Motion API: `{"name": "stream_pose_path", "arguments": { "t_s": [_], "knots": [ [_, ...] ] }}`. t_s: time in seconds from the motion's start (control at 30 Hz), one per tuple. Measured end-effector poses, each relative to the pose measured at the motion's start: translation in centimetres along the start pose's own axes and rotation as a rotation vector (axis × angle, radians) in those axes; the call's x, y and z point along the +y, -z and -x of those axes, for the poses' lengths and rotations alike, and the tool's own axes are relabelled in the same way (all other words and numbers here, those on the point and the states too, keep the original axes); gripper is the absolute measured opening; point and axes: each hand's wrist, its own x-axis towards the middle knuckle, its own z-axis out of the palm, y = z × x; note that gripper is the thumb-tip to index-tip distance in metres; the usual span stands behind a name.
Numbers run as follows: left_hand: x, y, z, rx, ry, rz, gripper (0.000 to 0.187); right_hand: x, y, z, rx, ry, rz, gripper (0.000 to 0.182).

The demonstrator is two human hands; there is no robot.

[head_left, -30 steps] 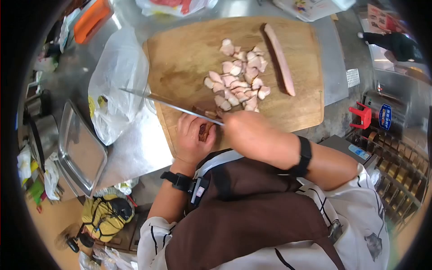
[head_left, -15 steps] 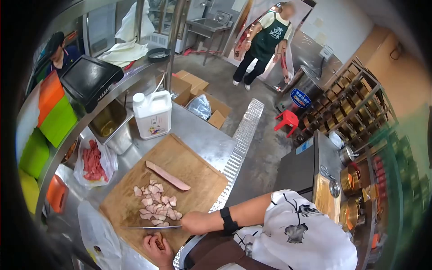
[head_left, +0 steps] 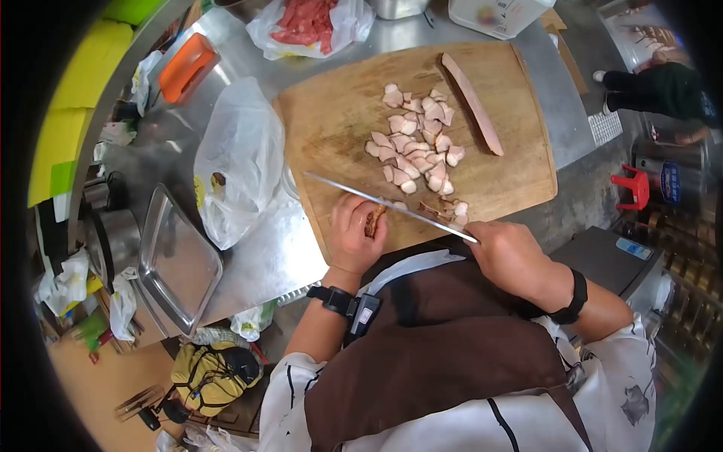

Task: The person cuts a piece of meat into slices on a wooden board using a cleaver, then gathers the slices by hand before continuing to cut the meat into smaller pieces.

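Steel counter (head_left: 263,275) with a wooden board (head_left: 331,105) close to its near edge

One browned piece of meat (head_left: 373,220) is on the board, near the board's near-left corner. The left hand (head_left: 354,241) has its fingers curled around this piece and holds it down. The right hand (head_left: 508,252) is clamped on the handle of a knife (head_left: 422,218), at the near edge of the board. The blade crosses obliquely just beyond the held piece, and its tip reaches close to the board's left edge; whether the blade touches the meat, I cannot tell.

Some loose slices (head_left: 456,212) lie beside the knife, near the handle. Farther in, a pile of pale slices (head_left: 418,143) occupies the middle of the board. To the right of the pile, one long meat strip (head_left: 472,104) runs from the far edge toward the right edge. A wide band of wood shows between the pile and the left edge, and a narrower one shows to the right of the strip.

Outside the board, a plastic bag (head_left: 241,166) is just beside its left edge, so the space on that side is tight. A metal tray (head_left: 181,264) stands near the counter's near-left part. Beyond the far edge are a bag of red meat (head_left: 305,26) and a white jug (head_left: 493,15).
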Motion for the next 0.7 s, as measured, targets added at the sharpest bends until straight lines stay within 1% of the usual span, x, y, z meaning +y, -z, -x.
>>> {"name": "stream_pose_path", "arguments": {
  "t_s": [0.13,0.23,0.43,0.53,0.63,0.7],
  "knots": [
    [0.0,-0.6,0.5,-0.043,-0.027,-0.035,0.036,-0.4,0.7,0.9,-0.048,-0.013,0.023,0.009],
    [0.0,-0.4,0.8,-0.056,-0.026,-0.036,0.036,-0.4,0.9,1.1,-0.125,-0.050,0.077,0.016],
    [-0.2,-0.7,0.9,-0.074,0.009,-0.049,0.035,0.3,0.9,0.9,-0.132,-0.019,0.060,0.014],
    [0.0,-0.5,0.6,-0.084,0.004,-0.061,0.034,-0.2,1.5,0.5,-0.189,-0.043,0.092,0.014],
    [-0.1,-0.5,0.4,-0.092,0.000,-0.046,0.033,-0.3,1.9,0.0,-0.199,-0.015,0.041,0.012],
    [-0.4,-0.5,0.5,-0.099,0.019,-0.028,0.034,-0.5,2.3,-0.5,-0.239,-0.046,0.030,0.011]
  ]
}}
